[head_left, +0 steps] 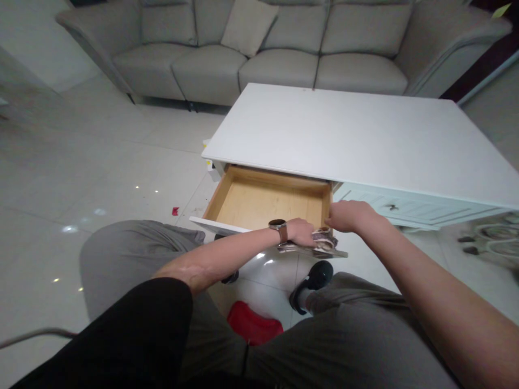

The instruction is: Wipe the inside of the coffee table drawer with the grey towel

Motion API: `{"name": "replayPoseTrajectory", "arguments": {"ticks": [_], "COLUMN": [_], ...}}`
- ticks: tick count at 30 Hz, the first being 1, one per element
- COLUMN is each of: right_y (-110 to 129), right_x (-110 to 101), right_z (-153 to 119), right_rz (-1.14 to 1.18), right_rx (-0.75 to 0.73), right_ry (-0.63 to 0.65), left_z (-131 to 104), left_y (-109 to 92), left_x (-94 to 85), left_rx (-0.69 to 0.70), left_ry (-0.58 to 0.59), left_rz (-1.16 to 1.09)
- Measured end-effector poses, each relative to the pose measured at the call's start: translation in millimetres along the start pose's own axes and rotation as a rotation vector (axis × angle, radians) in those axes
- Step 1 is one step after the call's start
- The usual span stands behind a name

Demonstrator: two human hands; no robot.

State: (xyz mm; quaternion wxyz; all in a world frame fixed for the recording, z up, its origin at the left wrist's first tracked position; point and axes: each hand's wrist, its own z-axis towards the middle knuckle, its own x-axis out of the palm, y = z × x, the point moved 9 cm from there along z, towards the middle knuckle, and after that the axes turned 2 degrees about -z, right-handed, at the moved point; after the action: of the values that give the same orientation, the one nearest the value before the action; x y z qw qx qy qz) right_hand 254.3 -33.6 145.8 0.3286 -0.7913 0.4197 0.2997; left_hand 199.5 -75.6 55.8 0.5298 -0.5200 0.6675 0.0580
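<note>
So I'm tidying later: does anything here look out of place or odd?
A few bits lie on the floor: a small red scrap left of the open drawer, and a red thing between the person's legs. The left hand holds a small item at the drawer's front edge; I can't tell what it is. Nothing looks spilled or broken.

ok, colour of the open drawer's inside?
Light natural wood, yellowish-tan; the drawer shows best in the head view.
</note>
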Motion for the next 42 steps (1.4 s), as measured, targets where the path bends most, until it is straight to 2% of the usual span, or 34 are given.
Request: {"name": "replayPoseTrajectory", "arguments": {"ticks": [4, 6, 11, 13, 15, 19, 25, 29, 35, 37, 39, 42], "right_y": [2.5, 4.3, 10.5, 12.1, 12.4, 9.3, 4.0, 2.5, 2.5, 3.1, 3.5, 3.4], "right_x": [-0.1, -0.5, 0.1, 2.5, 5.9, 10.4, 11.9, 13.1, 12.5, 12.7, 13.4, 15.6], "right_z": [4.6, 4.7, 5.4, 6.5, 7.0, 4.5, -0.2, 1.6, 6.9, 8.7, 10.2, 11.2], "right_rz": [-0.016, -0.017, 0.003, 0.011, 0.014, 0.020, 0.033, 0.054, 0.058, 0.055, 0.053, 0.056], "right_rx": [-0.018, -0.029, -0.052, -0.062, -0.069, -0.067, -0.058, -0.051, -0.048, -0.059, -0.068, -0.068], "right_ry": [-0.011, -0.009, -0.009, -0.005, 0.004, 0.009, 0.000, -0.006, -0.014, -0.014, -0.014, -0.009], "left_z": [-52.2, -84.0, -169.4, -192.5, -201.5, -188.4, -147.8, -103.7, -17.1, 4.6, 17.0, 17.8], "left_y": [58.8, 95.7, 194.0, 217.4, 225.8, 213.6, 181.0, 133.3, 25.3, -3.3, -20.8, -21.7], "left_x": [-11.7, -16.7, -33.7, -38.7, -40.7, -38.4, -32.3, -24.9, -5.0, 2.5, 4.2, 3.8], "left_rx": [-0.172, -0.274, -0.641, -0.734, -0.750, -0.662, -0.543, -0.414, -0.148, -0.061, 0.004, -0.005], "left_ry": [0.000, 0.036, 0.063, 0.066, 0.073, 0.109, 0.106, 0.104, 0.080, 0.059, 0.000, -0.023], "left_rz": [0.047, 0.060, 0.085, 0.110, 0.128, 0.185, 0.161, 0.102, 0.003, -0.031, -0.047, -0.016]}}
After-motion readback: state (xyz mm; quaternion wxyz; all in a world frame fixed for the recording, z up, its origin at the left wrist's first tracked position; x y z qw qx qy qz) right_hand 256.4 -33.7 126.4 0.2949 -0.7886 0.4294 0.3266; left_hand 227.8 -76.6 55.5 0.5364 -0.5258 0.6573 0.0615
